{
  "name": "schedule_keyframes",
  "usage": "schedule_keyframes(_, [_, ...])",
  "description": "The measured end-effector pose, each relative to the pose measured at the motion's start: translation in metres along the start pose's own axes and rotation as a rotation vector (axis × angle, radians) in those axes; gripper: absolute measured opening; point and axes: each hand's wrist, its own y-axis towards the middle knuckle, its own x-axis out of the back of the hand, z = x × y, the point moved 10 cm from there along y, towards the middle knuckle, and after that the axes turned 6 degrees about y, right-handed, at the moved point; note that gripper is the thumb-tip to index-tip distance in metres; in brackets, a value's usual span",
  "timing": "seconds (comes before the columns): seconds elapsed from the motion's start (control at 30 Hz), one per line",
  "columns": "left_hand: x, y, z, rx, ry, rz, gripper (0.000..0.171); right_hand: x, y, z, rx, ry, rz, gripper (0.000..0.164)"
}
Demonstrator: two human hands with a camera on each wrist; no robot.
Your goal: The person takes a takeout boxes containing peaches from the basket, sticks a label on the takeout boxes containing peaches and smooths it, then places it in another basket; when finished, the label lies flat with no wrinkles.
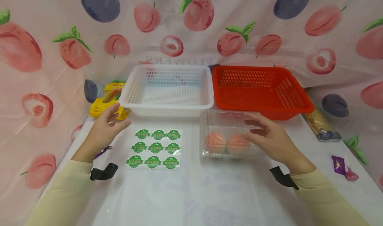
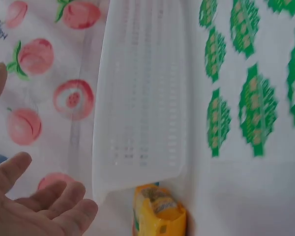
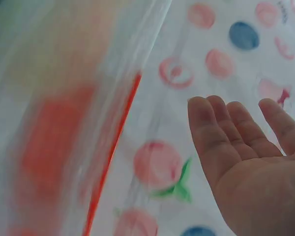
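My left hand [image 1: 103, 131] hovers at the left with its fingers spread and nothing in them. It is nearest the yellow package [image 1: 97, 109] and the front left corner of the white basket [image 1: 167, 105]. To its right lies a sheet of round green stickers [image 1: 156, 148]. My right hand [image 1: 270, 137], fingers relaxed and apart, overlaps the right side of a clear plastic box [image 1: 206, 132]. Two round pinkish-orange items [image 1: 215, 142] sit inside the box. In the right wrist view the palm [image 3: 265, 182] shows bare, with the box blurred at the left.
A red basket [image 1: 263, 112] stands beside the white one at the back, just behind the clear box. Along the right edge lie a long package [image 1: 321, 124], a purple wrapped sweet [image 1: 338, 164] and a pink lollipop [image 1: 351, 175]. A fruit-print curtain [image 1: 191, 49] rises behind.
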Motion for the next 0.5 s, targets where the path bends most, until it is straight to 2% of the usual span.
schedule_keyframes(0.13, [-0.025, -0.018, 0.003, 0.021, -0.001, 0.095, 0.095, -0.028, 0.008, 0.018, 0.1, 0.097, 0.01, 0.056])
schedule_keyframes(0.23, [-0.041, -0.029, 0.009, 0.036, -0.015, 0.16, 0.094, -0.049, 0.013, 0.028, 0.125, 0.149, 0.037, 0.056])
schedule_keyframes(0.33, [-0.05, -0.035, 0.019, 0.048, -0.016, 0.201, 0.091, -0.077, 0.016, 0.036, 0.114, 0.185, 0.109, 0.058])
schedule_keyframes(0.5, [-0.058, -0.036, 0.036, 0.087, -0.01, 0.26, 0.089, -0.127, 0.018, 0.045, 0.128, 0.198, 0.241, 0.059])
